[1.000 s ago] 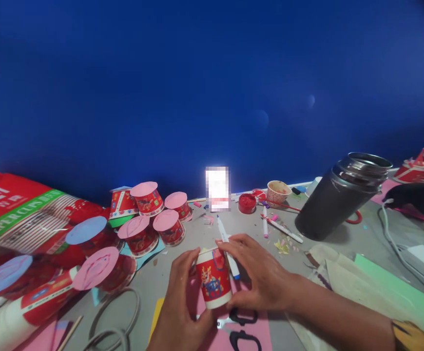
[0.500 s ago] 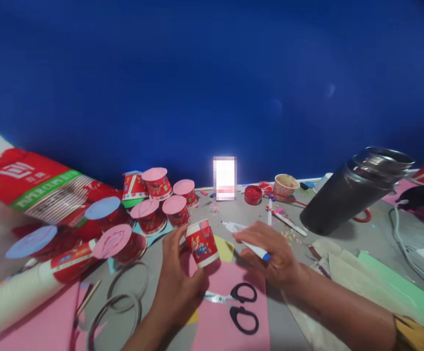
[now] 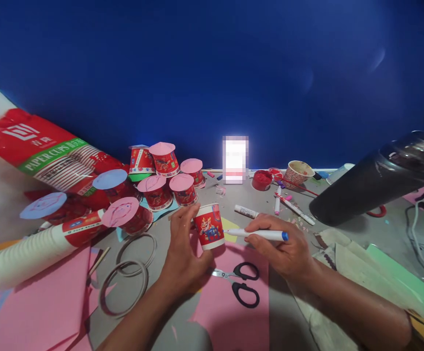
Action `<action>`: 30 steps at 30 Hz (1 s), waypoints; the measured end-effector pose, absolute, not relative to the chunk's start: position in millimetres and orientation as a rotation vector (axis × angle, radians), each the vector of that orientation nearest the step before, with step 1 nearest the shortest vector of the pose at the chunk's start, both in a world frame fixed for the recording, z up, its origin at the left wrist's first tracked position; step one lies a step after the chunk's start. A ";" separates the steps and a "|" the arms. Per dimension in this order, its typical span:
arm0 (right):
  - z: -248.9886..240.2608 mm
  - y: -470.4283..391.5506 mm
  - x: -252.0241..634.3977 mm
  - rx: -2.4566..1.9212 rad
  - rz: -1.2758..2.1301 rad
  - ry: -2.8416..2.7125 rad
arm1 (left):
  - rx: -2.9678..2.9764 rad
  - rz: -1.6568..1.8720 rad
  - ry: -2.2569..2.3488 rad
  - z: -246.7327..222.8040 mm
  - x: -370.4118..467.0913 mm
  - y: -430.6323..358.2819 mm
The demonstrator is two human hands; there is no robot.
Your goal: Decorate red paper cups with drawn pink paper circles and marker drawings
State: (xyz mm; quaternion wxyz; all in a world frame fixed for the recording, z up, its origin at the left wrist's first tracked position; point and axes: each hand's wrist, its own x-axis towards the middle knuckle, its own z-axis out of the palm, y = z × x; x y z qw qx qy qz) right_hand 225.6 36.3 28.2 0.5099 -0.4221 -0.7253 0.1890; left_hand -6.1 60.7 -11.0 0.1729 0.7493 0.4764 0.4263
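Note:
My left hand point(image 3: 186, 243) grips a red and white printed paper cup point(image 3: 210, 227) by its left side and base, slightly tilted above the table. Between the fingers of my right hand point(image 3: 279, 246) is a white marker with a blue end point(image 3: 266, 234); its tip points left, at or very near the cup's right side. I cannot tell whether the tip touches. Below the hands, black-handled scissors point(image 3: 234, 277) lie on a pink paper sheet point(image 3: 234, 317), their blades partly behind my left hand. A second white marker point(image 3: 246, 211) lies behind the right hand.
Several red cups topped with pink or blue paper discs point(image 3: 183, 183) stand at left, near a stack of paper cups point(image 3: 29, 258) and a red cup bag point(image 3: 58, 151). Two grey tape rings point(image 3: 124, 287) lie in front. At right are a black flask point(image 3: 365, 180) and a cloth point(image 3: 325, 287).
The marker in my right hand has turned level and its tip has come to the cup's side. My left hand still holds the cup, now more upright. The whole view has shifted somewhat.

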 end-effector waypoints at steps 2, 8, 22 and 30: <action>27.9 36.0 225.4 -1.002 0.441 -1.779 | 2.169 1.203 1.367 -10.4 -5.5 60.1; 26.8 36.3 227.1 -1.013 0.401 -1.784 | 2.155 1.189 1.392 -9.6 -3.4 58.8; -0.8 58.7 234.0 -1.066 0.289 -1.951 | 1.559 1.213 1.204 -9.1 0.9 61.0; -4.5 59.7 233.7 -1.169 0.382 -1.905 | 1.103 1.168 0.962 -8.2 3.2 60.0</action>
